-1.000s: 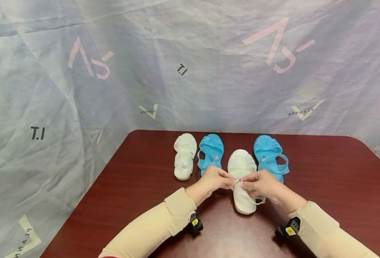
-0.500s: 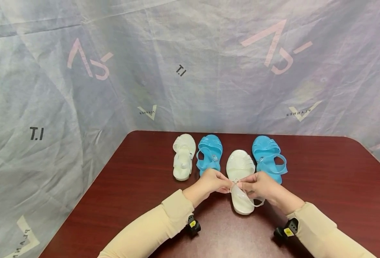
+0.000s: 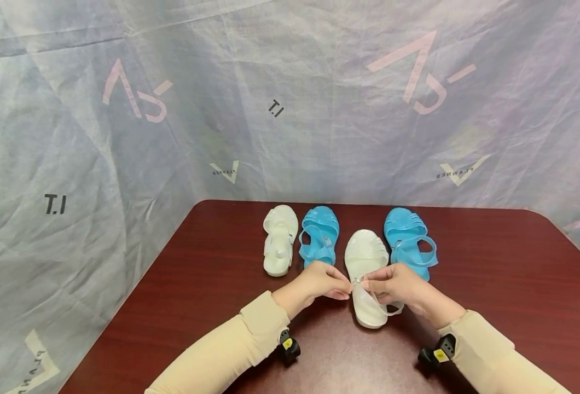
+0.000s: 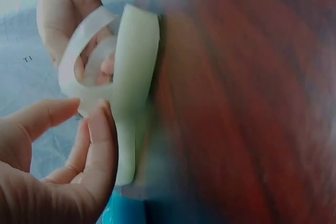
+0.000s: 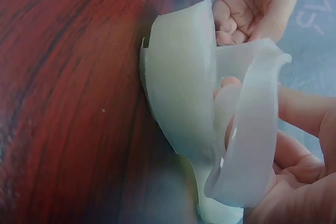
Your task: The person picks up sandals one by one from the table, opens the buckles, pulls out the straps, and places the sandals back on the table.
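1. Work in hand: nearer white sandal (image 3: 365, 249), sole down on the reddish-brown table (image 3: 211, 284), toe away from me, btwn my hands.

2. My L. hand (image 3: 319, 282): thumb & forefinger narrowed to a pinch on the edge of the white ankle strap (image 5: 254, 129), close by the small buckle (image 3: 358, 279) on the sandal's L. side; other fingers bent in below.

3. My R. hand (image 3: 399, 283): pinching the same strap from the opp. side, some fingertips inside its loop, which stands up off the heel, clear of the footbed.

4. Remaining footwear, in a row w/ toes away from me: far white sandal (image 3: 280, 238) at the L. end; one blue sandal (image 3: 322, 219) just beside it; another blue sandal (image 3: 404, 221) just R. of the one I hold. No hand grips these three.

5. Progress (my judgement): strap & buckle have been brought together, so fastening looks partly done; can't tell if the pin is through, b/c fingertips cover it. Left to do, prob.: seat the strap, then let go. Far white sandal's strap looks closed; blue ones' fastening unclear at this size.
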Demonstrator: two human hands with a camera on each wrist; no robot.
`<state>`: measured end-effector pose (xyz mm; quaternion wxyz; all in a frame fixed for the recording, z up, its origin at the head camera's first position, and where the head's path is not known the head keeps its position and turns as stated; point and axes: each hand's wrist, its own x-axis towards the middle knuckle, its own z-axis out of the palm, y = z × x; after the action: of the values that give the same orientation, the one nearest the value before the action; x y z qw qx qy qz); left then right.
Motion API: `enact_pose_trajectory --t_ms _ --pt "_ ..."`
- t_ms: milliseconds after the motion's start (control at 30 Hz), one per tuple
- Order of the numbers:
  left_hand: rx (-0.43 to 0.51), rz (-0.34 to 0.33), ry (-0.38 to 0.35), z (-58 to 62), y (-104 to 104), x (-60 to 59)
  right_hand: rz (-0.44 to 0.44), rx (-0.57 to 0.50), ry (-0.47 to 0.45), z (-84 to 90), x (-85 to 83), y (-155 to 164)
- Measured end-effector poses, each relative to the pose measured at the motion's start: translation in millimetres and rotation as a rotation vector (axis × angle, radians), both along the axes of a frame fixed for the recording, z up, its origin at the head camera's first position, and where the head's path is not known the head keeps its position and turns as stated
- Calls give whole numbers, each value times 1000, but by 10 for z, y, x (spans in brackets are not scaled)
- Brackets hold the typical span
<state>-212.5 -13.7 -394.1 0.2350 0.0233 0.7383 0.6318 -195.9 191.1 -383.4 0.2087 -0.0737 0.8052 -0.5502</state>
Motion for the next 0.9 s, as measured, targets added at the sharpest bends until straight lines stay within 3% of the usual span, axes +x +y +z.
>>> enact_pose_trajectory --t_ms 267,900 --pt "33 -20 32 3 -10 -99 -15 0 10 13 12 -22" --pt "97 -26 36 -33 30 -110 -47 29 48 -4 18 -33"
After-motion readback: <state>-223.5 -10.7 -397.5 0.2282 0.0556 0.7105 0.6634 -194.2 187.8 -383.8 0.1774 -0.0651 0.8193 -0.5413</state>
